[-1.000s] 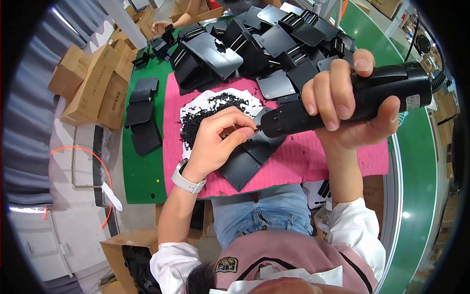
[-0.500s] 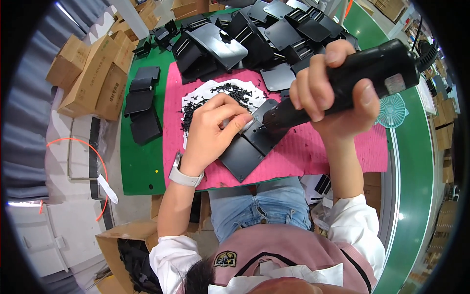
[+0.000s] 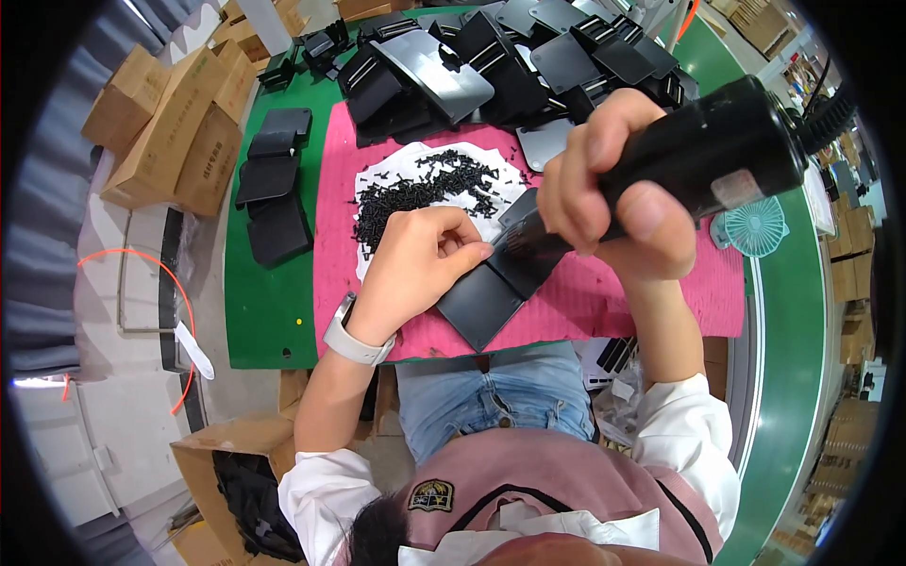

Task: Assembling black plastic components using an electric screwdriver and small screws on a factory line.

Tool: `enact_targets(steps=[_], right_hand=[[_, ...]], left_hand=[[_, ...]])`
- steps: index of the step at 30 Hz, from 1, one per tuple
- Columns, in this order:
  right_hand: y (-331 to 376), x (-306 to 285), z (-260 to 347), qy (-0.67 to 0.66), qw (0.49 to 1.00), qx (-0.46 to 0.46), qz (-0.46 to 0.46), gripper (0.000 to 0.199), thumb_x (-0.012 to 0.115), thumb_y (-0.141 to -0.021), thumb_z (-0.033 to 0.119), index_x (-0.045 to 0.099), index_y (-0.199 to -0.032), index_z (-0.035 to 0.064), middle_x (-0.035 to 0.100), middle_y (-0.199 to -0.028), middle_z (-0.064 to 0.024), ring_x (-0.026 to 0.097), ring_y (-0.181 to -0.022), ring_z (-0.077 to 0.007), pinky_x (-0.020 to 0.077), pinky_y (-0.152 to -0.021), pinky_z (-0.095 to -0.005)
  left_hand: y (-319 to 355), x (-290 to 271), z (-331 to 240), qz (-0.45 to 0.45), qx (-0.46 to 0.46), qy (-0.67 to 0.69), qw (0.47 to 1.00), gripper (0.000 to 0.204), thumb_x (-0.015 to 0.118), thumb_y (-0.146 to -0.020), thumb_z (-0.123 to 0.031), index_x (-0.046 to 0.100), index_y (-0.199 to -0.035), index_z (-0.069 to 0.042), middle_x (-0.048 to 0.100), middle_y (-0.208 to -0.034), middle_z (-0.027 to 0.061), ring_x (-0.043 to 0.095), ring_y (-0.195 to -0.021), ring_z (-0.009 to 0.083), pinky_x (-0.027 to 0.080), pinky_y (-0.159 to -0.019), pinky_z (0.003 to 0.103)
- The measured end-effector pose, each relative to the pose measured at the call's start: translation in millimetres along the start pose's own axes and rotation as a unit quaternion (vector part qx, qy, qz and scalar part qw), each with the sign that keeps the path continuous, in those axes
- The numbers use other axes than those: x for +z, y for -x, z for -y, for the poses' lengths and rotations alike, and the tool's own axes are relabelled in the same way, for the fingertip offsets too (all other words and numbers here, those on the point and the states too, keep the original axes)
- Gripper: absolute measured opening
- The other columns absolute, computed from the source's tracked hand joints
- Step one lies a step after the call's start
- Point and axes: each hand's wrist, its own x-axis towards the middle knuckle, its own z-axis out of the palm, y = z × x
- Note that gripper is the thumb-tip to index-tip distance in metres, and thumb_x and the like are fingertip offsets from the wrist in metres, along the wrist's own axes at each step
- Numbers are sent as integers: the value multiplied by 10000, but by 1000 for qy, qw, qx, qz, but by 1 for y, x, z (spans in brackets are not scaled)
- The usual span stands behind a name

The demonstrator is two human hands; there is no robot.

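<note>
In my right hand is a black electric screwdriver, my fingers and thumb wrapped round its thick body. Its nose slants down and left onto a black hinged metal bracket with flat plates, and the tip is hard to make out against the dark surface. My left hand, with a watch at the wrist, has thumb and fingers closed at the bracket's left edge, close to the nose. Many small black screws lie heaped on a white cloth just beyond my left hand.
A pink mat covers part of the green table. Black brackets are piled at the back, and several more lie at left. A light-green fan-shaped object sits at right. Cardboard boxes stand on the left.
The screwdriver's nose and my right hand have shifted slightly, with the hand turned a little around the body. My left hand stays at the bracket's edge. The whole view has moved slightly.
</note>
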Motion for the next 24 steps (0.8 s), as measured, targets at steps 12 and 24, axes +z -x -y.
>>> enact_targets(steps=[12,24], right_hand=[[-15,14,-16,17,1000,18,8,380,720,-764,242,434,-862,12,442,-545,-28,414,-422,-92,335,-383,-224],[-4,11,-10,13,999,30,12,399,753,-749,240,464,-894,6,491,-580,-34,463,-460,-104,393,-448,-233]], left_hand=[[-1,0,-5,-29,54,-61,996,117,696,-745,-43,621,-740,47,612,-628,115,573,-527,155,449,-529,286],[1,9,3,-69,172,-139,973,82,649,-784,-71,618,-764,3,577,-670,141,590,-625,312,462,-574,384]])
